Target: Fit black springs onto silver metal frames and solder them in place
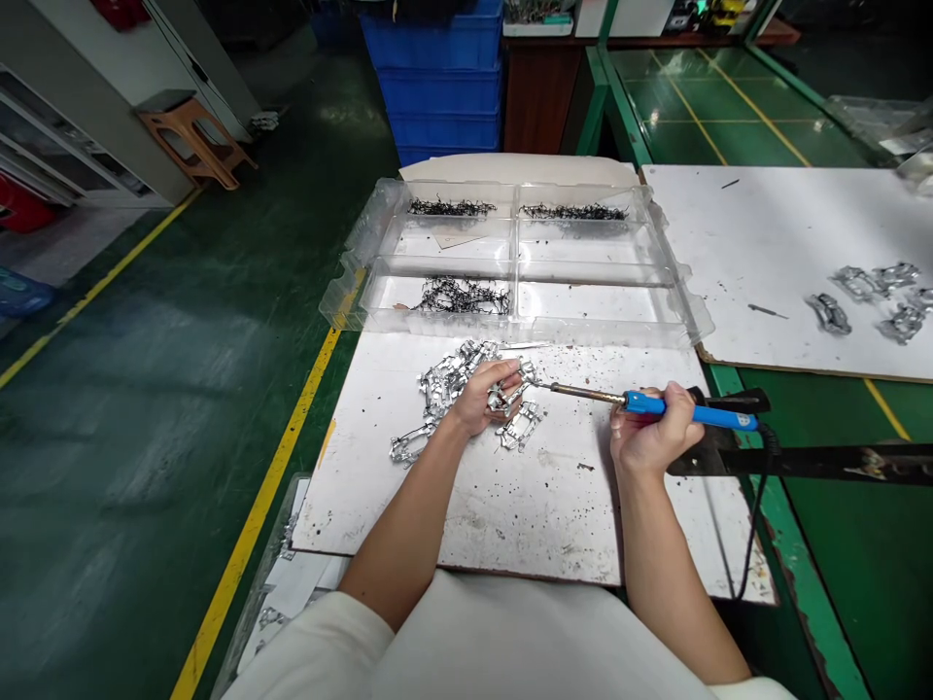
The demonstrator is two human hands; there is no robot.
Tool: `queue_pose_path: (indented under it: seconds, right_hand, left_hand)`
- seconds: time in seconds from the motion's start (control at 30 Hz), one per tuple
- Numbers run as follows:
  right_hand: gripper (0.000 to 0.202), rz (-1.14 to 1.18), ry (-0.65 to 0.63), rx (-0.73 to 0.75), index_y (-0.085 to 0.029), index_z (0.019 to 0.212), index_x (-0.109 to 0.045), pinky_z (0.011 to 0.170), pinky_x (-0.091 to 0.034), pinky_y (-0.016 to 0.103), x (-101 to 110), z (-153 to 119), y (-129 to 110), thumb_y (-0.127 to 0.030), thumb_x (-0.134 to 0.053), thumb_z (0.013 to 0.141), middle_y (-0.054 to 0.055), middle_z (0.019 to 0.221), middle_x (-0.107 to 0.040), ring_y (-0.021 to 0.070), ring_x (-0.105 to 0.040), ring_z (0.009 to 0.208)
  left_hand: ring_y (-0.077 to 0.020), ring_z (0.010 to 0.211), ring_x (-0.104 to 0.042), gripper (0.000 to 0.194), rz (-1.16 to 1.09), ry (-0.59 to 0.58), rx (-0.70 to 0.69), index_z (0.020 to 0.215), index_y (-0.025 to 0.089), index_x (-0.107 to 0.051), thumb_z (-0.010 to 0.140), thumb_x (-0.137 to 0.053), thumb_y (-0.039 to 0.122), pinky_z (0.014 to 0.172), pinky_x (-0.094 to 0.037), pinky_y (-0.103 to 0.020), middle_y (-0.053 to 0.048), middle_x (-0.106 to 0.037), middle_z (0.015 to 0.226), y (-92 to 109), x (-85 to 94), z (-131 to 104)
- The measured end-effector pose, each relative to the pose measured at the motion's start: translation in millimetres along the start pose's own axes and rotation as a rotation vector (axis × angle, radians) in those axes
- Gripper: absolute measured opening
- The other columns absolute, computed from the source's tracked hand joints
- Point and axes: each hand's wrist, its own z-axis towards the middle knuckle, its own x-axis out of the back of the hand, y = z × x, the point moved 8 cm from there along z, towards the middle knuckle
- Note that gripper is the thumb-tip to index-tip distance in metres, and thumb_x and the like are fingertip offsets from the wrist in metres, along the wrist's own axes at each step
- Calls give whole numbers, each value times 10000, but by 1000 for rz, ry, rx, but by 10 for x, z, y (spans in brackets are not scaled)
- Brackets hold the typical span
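My left hand (482,393) is closed round a silver metal part (505,397) above the white board. In my right hand (656,430) is a soldering iron (641,402) with a blue handle, gripped in closed fingers. Its thin tip points left and meets the upper end of the held part, as far as can be made out. A pile of similar silver parts (443,381) lies just left of and behind my left hand. One more loose silver part (522,426) rests on the board right below the held one.
Behind the pile, a clear plastic tray (516,243) holds tangled black wire pieces (459,296) in several compartments. Several silver parts (828,313) lie on the right-hand board (773,214). A black cable (758,525) hangs from the iron. Blue crates (444,97) stand behind.
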Motion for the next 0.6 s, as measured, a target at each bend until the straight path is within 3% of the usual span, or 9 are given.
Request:
queue_pose_path:
  seconds: [0.6]
  right_hand:
    - [334, -33, 6, -30, -236, 682, -401, 231, -312, 246, 16, 0, 22, -404, -673, 779, -96, 497, -447, 101, -409, 291]
  left_hand:
    - [-74, 344, -441, 446, 23, -5, 6, 603, 172, -437, 795, -720, 458, 317, -296, -197, 66, -380, 511, 26, -27, -12]
